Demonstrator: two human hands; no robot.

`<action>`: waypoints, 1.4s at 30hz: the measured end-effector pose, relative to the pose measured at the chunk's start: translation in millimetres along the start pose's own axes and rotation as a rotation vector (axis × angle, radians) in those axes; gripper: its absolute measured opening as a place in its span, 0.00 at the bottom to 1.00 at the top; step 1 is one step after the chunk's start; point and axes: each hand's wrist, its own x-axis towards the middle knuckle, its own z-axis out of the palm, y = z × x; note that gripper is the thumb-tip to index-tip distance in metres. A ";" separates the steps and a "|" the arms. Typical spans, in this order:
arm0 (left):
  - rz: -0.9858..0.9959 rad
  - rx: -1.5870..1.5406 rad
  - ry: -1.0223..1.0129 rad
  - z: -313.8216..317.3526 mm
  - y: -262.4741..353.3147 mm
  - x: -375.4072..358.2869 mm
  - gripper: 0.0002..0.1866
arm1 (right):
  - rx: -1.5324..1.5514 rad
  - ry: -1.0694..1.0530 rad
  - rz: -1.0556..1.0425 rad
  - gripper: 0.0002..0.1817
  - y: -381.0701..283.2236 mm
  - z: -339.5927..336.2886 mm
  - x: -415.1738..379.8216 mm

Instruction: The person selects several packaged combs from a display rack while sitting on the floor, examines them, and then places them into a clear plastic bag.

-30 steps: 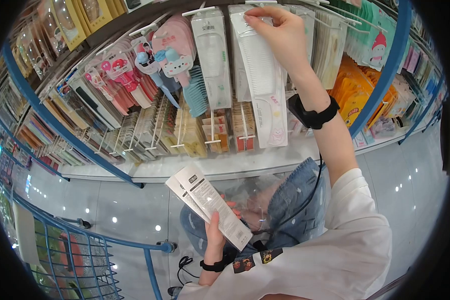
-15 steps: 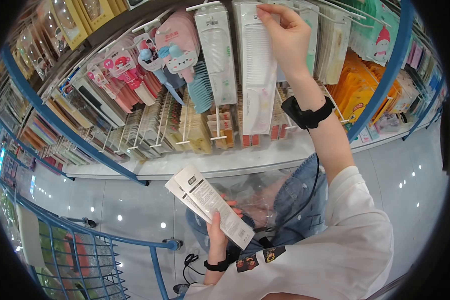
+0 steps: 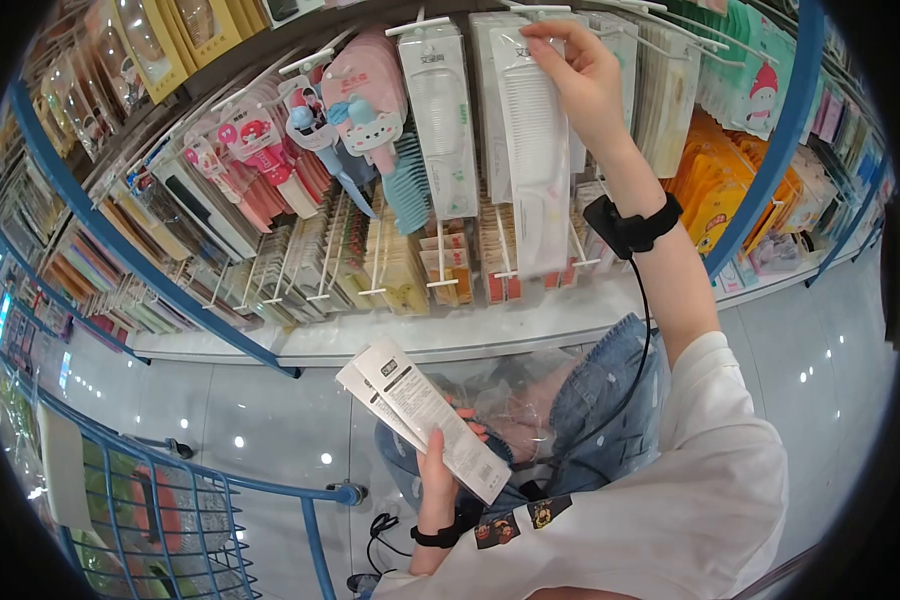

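Note:
Up at the rack, my right hand [image 3: 585, 80] pinches the top of a clear-packed white comb [image 3: 533, 140] between thumb and fingers. The pack hangs upright in front of similar packs on a hook. Low over my lap, my left hand [image 3: 442, 475] grips two flat white packages [image 3: 425, 425], fanned and overlapping, with printed text and a barcode facing up. Left of my right hand hangs another packed white comb [image 3: 441, 130]. Beside that are a teal comb [image 3: 408, 185] and a pink pack with a white cartoon head [image 3: 367, 100].
A blue wire cart [image 3: 160, 510] stands at lower left, with packed goods inside. Blue rack posts [image 3: 160, 235] slant across both sides of the display. Orange packs [image 3: 715, 175] hang to the right. A white base ledge [image 3: 430, 340] runs below, above the tiled floor [image 3: 280, 420].
My right hand has moved slightly right and down with the comb pack, which now stands out from the packs behind it. My left hand keeps its grip on the two packages.

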 end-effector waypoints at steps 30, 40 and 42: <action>-0.045 0.012 -0.028 4.8 -7.7 -2.0 0.28 | 0.181 0.009 0.324 0.10 -8.0 -8.2 19.6; -0.055 0.039 -0.004 2.3 -10.8 0.9 0.29 | -0.199 0.013 -0.174 0.08 -6.1 -6.2 12.7; -0.053 0.051 -0.005 3.6 -12.4 2.4 0.30 | -0.501 0.034 -0.387 0.08 -5.4 -7.6 9.8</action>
